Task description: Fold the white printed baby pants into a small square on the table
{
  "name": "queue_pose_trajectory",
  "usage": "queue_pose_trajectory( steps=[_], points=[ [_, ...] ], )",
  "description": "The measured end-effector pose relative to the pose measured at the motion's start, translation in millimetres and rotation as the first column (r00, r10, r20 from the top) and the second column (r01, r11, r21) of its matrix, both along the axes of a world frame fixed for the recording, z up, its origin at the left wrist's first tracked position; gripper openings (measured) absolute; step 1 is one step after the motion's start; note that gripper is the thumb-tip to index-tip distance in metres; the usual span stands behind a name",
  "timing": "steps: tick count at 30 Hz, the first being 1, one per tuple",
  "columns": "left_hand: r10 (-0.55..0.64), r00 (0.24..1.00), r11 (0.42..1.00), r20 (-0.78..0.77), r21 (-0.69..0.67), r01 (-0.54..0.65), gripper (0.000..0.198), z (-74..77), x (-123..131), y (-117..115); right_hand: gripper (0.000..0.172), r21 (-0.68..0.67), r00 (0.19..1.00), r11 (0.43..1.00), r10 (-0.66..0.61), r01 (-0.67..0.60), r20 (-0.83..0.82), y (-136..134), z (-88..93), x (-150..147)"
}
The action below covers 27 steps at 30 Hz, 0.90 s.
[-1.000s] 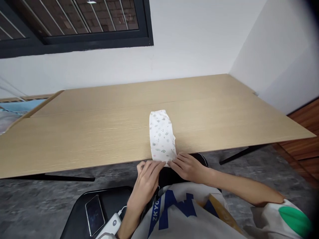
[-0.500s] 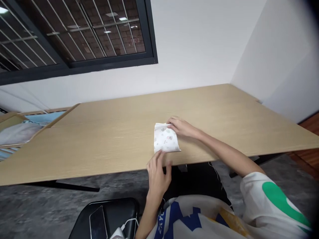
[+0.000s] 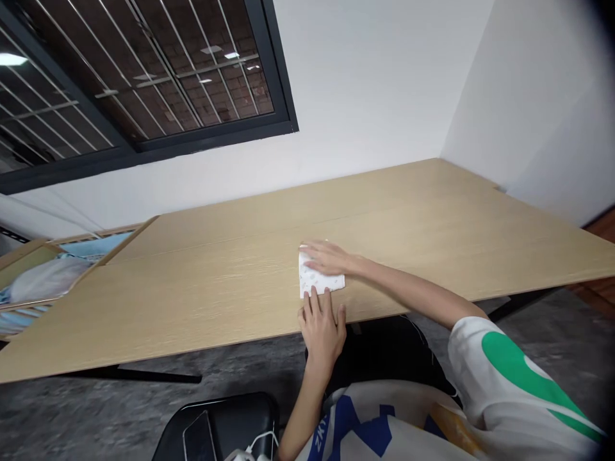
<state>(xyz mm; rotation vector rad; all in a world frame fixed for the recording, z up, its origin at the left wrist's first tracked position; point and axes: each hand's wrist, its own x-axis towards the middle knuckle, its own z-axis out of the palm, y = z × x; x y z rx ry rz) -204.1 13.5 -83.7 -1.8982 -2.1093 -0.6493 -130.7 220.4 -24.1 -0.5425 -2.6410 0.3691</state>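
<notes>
A folded white cloth [image 3: 317, 282] with a small grey print lies flat on the wooden table, close to its front edge. My right hand [image 3: 327, 257] rests palm down across the cloth's upper part, fingers stretched to the left, hiding much of its far side. At the cloth's near edge, the fingertips of my left hand [image 3: 321, 323] press down, the fingers apart and nothing held in them.
The wide table [image 3: 216, 282] runs back to a white wall under a barred window. An open crate [image 3: 91, 278] with blue cloth and a plastic bag stands at the left. Below, a black chair [image 3: 243, 416] bears a phone [image 3: 199, 440] and white cable.
My right hand has moved from gripping the cloth's upper right corner to lying flat over its top. My left fingers have shifted right along the near edge. The view has tilted slightly.
</notes>
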Motion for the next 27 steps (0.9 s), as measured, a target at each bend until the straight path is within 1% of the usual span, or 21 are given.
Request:
queue_pose_trajectory(
  steps=[1, 2, 3, 4, 6, 8, 11, 13, 16, 19, 23, 27],
  points=[
    [-0.007, 1.0, 1.0, -0.003, 0.001, 0.007, 0.051, -0.8, 0, 0, 0.054, 0.004, 0.993, 0.993, 0.114, -0.114, 0.008, -16, -0.5, -2],
    [-0.009, 1.0, 1.0, -0.008, 0.006, 0.009, 0.049, -1.7, 0, 0, 0.056, 0.002, 0.974, 0.974, 0.227, -0.227, 0.017, -31, -1.5, -4],
    [-0.012, 1.0, 1.0, -0.015, 0.012, 0.012, 0.048, -2.7, 0, 1, 0.056, -0.004, 0.946, 0.947, 0.322, -0.322, 0.026, -45, -3.0, -5],
    [-0.015, 1.0, 1.0, -0.022, 0.019, 0.016, 0.046, -3.7, -1, 1, 0.055, -0.015, 0.921, 0.922, 0.387, -0.387, 0.032, -56, -4.9, -7],
    [-0.021, 0.999, 0.999, -0.032, 0.03, 0.022, 0.046, -5.1, -1, 2, 0.054, -0.047, 0.893, 0.894, 0.448, -0.446, 0.043, -69, -9.5, -9],
    [-0.019, 0.999, 0.999, -0.033, 0.026, 0.02, 0.046, -5.1, -1, 2, 0.052, -0.083, 0.882, 0.882, 0.468, -0.463, 0.053, -69, -14.5, -11],
    [0.004, 0.999, 1.0, -0.042, -0.01, -0.005, 0.047, -2.5, 0, 1, 0.052, -0.132, 0.883, 0.886, 0.459, -0.445, 0.102, -55, -22.4, -12],
    [0.007, 0.999, 0.999, -0.052, -0.035, -0.008, 0.047, 0.0, 1, 1, 0.056, -0.144, 0.893, 0.903, 0.424, -0.405, 0.149, -41, -28.8, -13],
    [0.0, 0.998, 0.999, -0.061, -0.04, -0.002, 0.046, 2.5, 3, 0, 0.059, -0.102, 0.918, 0.934, 0.355, -0.342, 0.178, -19, -39.9, -16],
    [0.006, 0.998, 0.999, -0.06, -0.04, -0.008, 0.051, 2.4, 3, 1, 0.061, -0.056, 0.94, 0.96, 0.28, -0.274, 0.194, 4, -47.9, -18],
    [0.011, 0.998, 0.999, -0.057, -0.05, -0.014, 0.053, 1.0, 4, 0, 0.067, -0.032, 0.958, 0.982, 0.19, -0.188, 0.215, 31, -49.4, -20],
    [0.007, 0.998, 0.999, -0.064, -0.047, -0.01, 0.054, 0.4, 3, 0, 0.066, -0.005, 0.96, 0.989, 0.145, -0.148, 0.239, 52, -46.0, -21]
  ],
)
